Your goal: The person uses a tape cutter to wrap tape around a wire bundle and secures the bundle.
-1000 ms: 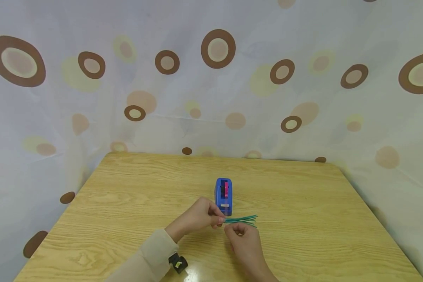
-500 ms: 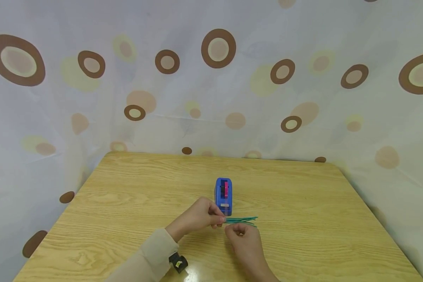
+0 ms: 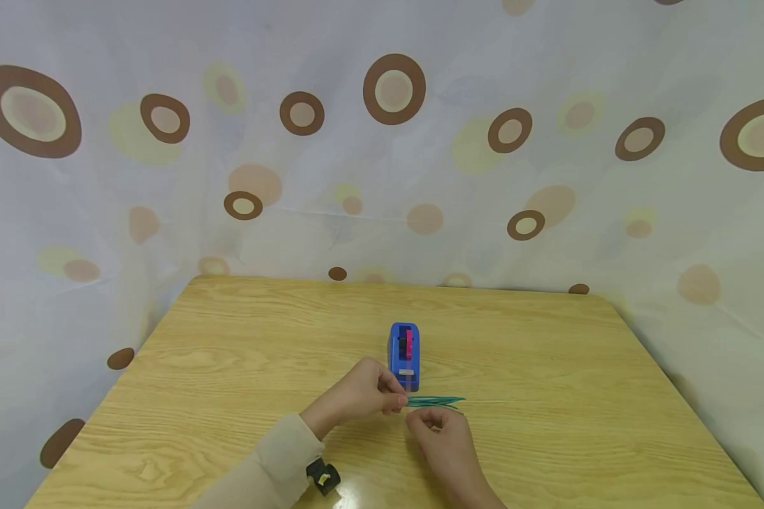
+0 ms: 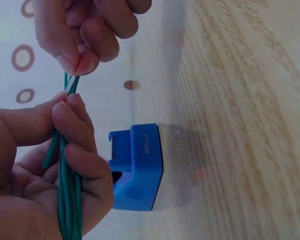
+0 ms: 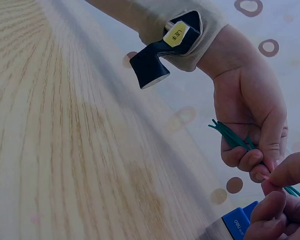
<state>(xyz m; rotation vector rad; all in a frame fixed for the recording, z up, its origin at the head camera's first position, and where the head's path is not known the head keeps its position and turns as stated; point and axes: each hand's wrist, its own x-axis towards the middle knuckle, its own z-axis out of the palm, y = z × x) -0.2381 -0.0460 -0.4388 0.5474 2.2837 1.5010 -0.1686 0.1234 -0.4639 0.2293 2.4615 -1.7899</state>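
A bundle of thin green wires [image 4: 70,200] runs along the palm and fingers of my left hand [image 3: 361,390], which grips it between thumb and curled fingers. In the head view the free ends of the bundle point right. My right hand [image 3: 444,437] is close in front of them. Its thumb and forefinger pinch the end of a narrow whitish strip [image 4: 72,84], apparently tape, lying against the green wires in the left wrist view. Just beyond both hands stands a blue tape dispenser [image 3: 404,326] with a pink-edged roll in it.
Underneath is a wood-grain table [image 3: 547,367], backed by a pale curtain [image 3: 458,92] with brown circles. On the left sleeve [image 5: 205,30] sits a black wrist camera mount [image 5: 157,57] with a yellow label.
The free ends of the bundle have drawn closer together and turned slightly in the left hand. Both hands stay almost in place, and the dispenser has not moved.
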